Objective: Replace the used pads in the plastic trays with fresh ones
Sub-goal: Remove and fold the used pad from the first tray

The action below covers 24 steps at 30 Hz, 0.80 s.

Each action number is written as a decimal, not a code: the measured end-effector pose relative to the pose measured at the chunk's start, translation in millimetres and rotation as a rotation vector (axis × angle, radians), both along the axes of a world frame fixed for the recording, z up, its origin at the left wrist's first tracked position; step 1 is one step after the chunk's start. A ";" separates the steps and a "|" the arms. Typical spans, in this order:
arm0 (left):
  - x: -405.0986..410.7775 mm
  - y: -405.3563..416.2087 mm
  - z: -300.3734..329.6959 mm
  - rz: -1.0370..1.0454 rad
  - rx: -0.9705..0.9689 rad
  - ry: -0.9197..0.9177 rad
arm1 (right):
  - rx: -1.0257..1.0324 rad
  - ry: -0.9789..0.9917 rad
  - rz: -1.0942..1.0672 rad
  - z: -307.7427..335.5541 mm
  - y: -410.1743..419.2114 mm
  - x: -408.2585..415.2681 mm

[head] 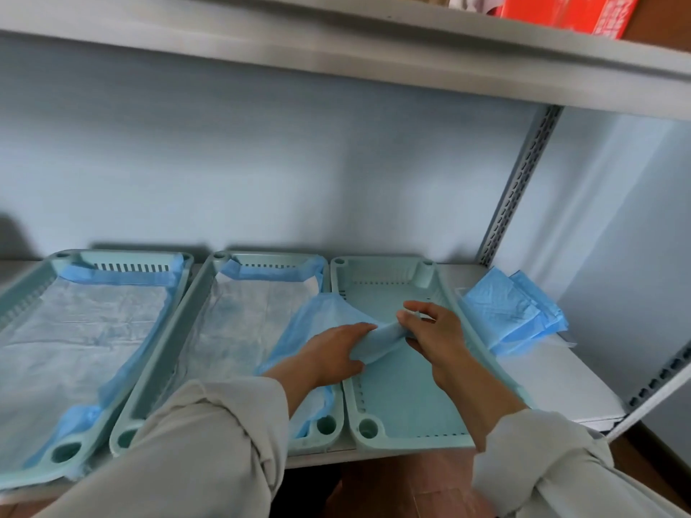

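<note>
Three pale green plastic trays stand side by side on a grey shelf. The left tray (22, 289) holds a white pad with blue edges (74, 330). A similar pad (246, 323) lies in the middle tray (187, 330). No pad lines the floor of the right tray (404, 398). Over that tray both hands hold one bunched blue pad (377, 340). My left hand (332, 353) grips its near end, and my right hand (430, 330) pinches its far end. A corner of this pad drapes onto the middle tray.
Folded blue pads (512, 315) lie in a loose pile on the shelf, right of the trays. A perforated metal upright (519, 181) stands at the back right. Another shelf board (336, 43) runs overhead, with a red box (568, 11) on it. Wooden floor shows below.
</note>
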<state>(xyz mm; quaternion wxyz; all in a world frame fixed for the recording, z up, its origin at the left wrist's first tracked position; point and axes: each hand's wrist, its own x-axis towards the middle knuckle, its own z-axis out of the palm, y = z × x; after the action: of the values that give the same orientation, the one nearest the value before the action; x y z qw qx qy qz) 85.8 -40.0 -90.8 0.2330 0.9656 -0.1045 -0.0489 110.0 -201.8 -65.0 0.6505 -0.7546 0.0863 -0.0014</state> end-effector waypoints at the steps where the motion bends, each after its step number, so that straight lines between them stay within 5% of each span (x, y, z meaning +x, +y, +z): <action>1: 1.6 -2.1 -1.1 0.027 0.006 -0.043 | -0.024 -0.035 0.036 3.4 -1.9 1.0; 5: 5.8 -1.8 2.5 0.058 -0.003 -0.147 | -0.331 -0.107 0.323 7.3 -14.7 2.7; 8: 8.0 2.2 9.4 0.032 0.046 -0.139 | -0.634 -0.210 0.278 4.7 -15.6 7.5; 12: 9.1 6.6 14.9 -0.014 -0.146 -0.038 | -0.634 -0.314 0.165 25.8 -6.6 4.1; 20: 14.5 -1.6 33.6 0.022 -0.444 -0.145 | -0.653 -0.399 0.233 44.0 6.2 6.9; 24: 16.4 -3.8 42.6 0.053 -0.446 -0.201 | -0.670 -0.463 0.233 37.9 7.2 7.6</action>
<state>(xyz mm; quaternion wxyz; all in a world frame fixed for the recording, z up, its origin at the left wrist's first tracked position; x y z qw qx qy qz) 102.2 -43.8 -48.3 0.4301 0.8926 -0.1102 0.0780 117.6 -194.5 -27.1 0.3675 -0.9087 -0.1532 -0.1252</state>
